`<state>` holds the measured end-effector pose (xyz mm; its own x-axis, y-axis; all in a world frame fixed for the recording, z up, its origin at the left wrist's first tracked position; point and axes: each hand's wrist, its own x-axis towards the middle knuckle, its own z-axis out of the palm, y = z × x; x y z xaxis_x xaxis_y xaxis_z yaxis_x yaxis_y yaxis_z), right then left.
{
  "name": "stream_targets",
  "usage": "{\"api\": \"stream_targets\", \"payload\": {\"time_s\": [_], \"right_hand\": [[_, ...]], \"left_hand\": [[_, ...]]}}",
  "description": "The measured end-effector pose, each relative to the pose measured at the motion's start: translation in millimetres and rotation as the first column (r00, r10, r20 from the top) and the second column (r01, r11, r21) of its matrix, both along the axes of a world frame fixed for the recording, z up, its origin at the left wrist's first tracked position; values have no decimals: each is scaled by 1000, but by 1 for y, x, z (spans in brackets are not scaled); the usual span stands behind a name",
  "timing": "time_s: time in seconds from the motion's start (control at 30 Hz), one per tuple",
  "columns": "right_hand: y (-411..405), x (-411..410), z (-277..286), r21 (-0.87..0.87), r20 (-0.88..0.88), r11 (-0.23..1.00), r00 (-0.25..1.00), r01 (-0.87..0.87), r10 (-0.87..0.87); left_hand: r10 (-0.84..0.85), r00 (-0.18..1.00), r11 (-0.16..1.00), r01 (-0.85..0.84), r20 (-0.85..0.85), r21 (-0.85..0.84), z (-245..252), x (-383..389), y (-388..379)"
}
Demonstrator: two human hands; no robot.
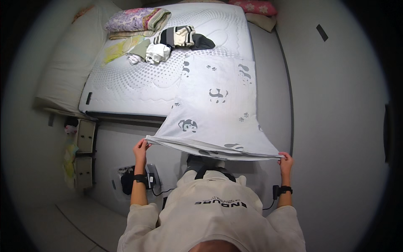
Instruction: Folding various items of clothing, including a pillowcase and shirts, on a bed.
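Note:
A white cloth cover [217, 116] with grey panda and paw prints stretches from the mattress towards my body. My left hand [140, 151] pinches its near left corner, and my right hand [286, 160] grips the near right corner. Between them the near edge is pulled taut above the floor, its layers slightly parted like the mouth of a pillowcase or duvet cover. The far part lies flat on the right side of the white mattress [132, 91]. Each of my wrists wears a black strap with a small device.
On the mattress lie a folded floral quilt [135, 20], striped clothing [174, 36], a dark garment [203, 42], a white bundle [158, 53] and a yellow-green cloth [118, 50]. Two small cabinets [85, 137] stand at left. A clear bin [156, 171] with dark items sits by my left forearm.

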<state>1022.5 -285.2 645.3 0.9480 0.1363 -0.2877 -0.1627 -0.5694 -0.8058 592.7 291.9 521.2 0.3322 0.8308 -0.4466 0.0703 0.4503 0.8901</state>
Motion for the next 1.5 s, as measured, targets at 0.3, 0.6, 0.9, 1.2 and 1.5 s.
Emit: {"api": "stream_targets", "payload": {"time_s": [0.3, 0.6, 0.9, 1.2, 1.5], "right_hand": [[-20, 0, -107, 133, -70, 985, 993, 106, -97], [64, 132, -152, 301, -192, 916, 958, 266, -215], [262, 368, -127, 395, -115, 883, 968, 251, -224], [372, 529, -250, 199, -254, 938, 940, 283, -229], [454, 645, -469, 96, -344, 923, 883, 373, -321]], "left_hand": [[136, 990, 990, -138, -43, -33, -48, -10, -48], [38, 998, 998, -35, -59, 44, -76, 106, 55], [-63, 992, 996, 56, 106, 64, -110, 355, 256], [5, 1000, 999, -4, -19, 34, -207, 499, 353], [-32, 972, 996, 49, -231, 70, -393, 588, 423]]}}
